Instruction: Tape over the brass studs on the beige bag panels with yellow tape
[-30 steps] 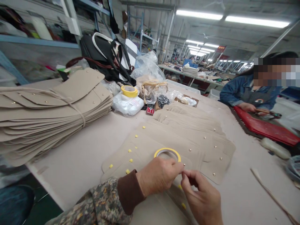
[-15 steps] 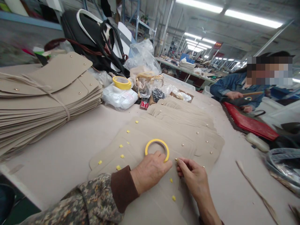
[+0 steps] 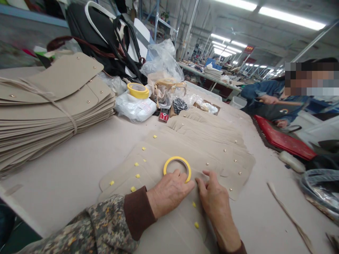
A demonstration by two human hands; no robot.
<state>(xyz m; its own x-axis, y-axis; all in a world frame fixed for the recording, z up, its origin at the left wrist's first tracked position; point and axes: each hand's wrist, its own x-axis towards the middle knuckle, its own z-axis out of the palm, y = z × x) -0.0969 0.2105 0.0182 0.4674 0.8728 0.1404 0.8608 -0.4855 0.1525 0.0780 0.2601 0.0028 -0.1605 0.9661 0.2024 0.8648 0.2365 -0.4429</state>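
My left hand (image 3: 169,192) rests knuckles-up on a row of overlapping beige cut pieces (image 3: 185,155), its fingertips on the near rim of a thin yellow tape roll (image 3: 177,166) lying flat there. My right hand (image 3: 213,201) lies beside it with fingers pressed down flat on the same piece, close to a brass stud (image 3: 231,189). Small yellow tape squares (image 3: 196,224) dot the pieces on both sides of my hands. What the left fingers hold, if anything, is hidden.
A tall tied stack of beige pieces (image 3: 47,113) fills the left of the table. Behind lie a second yellow tape roll (image 3: 137,90), plastic bags (image 3: 161,63) and black handbags (image 3: 103,38). A person in a denim jacket (image 3: 267,97) works at a red mat (image 3: 283,139) on the right.
My right hand has gone from a pinch beside the left fingers to lying flat on the piece. The left hand has settled on the tape roll's rim.
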